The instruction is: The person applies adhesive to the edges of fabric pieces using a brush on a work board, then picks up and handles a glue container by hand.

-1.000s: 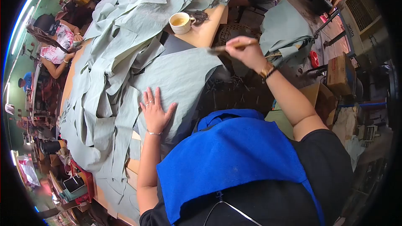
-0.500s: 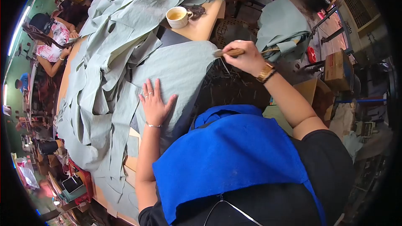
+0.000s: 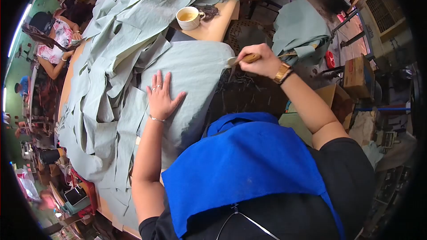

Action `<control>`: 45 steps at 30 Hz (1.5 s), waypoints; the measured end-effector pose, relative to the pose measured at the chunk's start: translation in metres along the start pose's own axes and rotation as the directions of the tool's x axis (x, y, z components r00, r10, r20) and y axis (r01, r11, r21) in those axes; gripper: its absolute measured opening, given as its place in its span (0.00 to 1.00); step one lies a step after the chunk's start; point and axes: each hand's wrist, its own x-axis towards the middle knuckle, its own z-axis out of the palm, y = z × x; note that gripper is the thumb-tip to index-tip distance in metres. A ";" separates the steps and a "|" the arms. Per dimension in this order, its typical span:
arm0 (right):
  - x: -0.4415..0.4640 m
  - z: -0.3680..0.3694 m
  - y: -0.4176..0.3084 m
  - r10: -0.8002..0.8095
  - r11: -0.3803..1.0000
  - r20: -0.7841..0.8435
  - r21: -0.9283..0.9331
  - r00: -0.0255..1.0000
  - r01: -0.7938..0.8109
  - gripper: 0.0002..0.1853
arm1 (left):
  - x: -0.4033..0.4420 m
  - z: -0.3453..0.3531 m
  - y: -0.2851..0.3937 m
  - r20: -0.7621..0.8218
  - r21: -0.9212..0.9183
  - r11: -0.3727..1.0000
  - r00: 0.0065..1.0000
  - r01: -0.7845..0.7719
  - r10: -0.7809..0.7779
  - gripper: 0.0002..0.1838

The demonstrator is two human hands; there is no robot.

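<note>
My left hand [image 3: 162, 98] lies flat with spread fingers on a large grey-green sheet [image 3: 195, 69]. My right hand [image 3: 259, 61] is closed around the wooden handle of a brush [image 3: 250, 58]. The brush's head touches or nearly touches the sheet's right edge, near its upper corner. Beyond the sheet, a white cup [image 3: 188, 18] with yellowish contents stands on the table [image 3: 215, 31], next to a dark crumpled lump [image 3: 208, 12]. Many overlapping grey-green pieces [image 3: 106, 62] lie to the left of the sheet.
A person [image 3: 55, 40] in a patterned top sits across the table at the left. Another person's arm and leg show at the top. More grey-green material [image 3: 300, 26] is heaped at the right, near a cardboard box [image 3: 356, 78]. Dark scraps lie below the sheet's right edge.
The brush in my right hand has come down onto the sheet's right edge and slid slightly along it. My left hand has moved a little up the sheet, still flat.
</note>
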 end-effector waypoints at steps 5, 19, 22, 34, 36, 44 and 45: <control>0.007 0.007 -0.010 -0.079 0.989 -0.056 0.123 0.995 0.085 0.07 | 0.032 0.006 -0.013 0.019 -0.030 0.996 0.996 -0.088 0.088 0.51; -0.003 0.022 -0.007 -0.043 0.989 0.062 0.143 0.997 0.034 0.07 | 0.052 0.002 0.002 -0.087 0.170 0.969 0.977 -0.180 0.197 0.42; -0.004 0.021 -0.001 -0.087 0.987 0.033 0.142 0.996 0.082 0.07 | -0.030 -0.020 0.028 -0.015 0.028 1.000 1.000 0.008 -0.008 0.40; -0.002 0.017 -0.012 -0.118 0.993 0.058 0.000 0.991 0.118 0.07 | -0.059 -0.014 0.000 0.059 -0.059 0.993 0.994 0.098 -0.094 0.44; 0.002 0.001 -0.015 -0.081 0.979 0.040 -0.187 0.996 0.087 0.07 | -0.055 -0.011 -0.003 0.038 -0.047 0.996 0.997 0.076 -0.074 0.45; -0.010 0.023 -0.036 -0.070 0.997 0.052 -0.035 0.996 0.072 0.06 | -0.048 -0.011 -0.008 0.034 -0.062 0.995 0.997 0.072 -0.070 0.43; -0.009 0.014 -0.037 -0.035 0.980 0.069 -0.193 0.997 0.048 0.06 | -0.047 -0.013 -0.008 0.040 -0.060 0.995 0.997 0.075 -0.073 0.43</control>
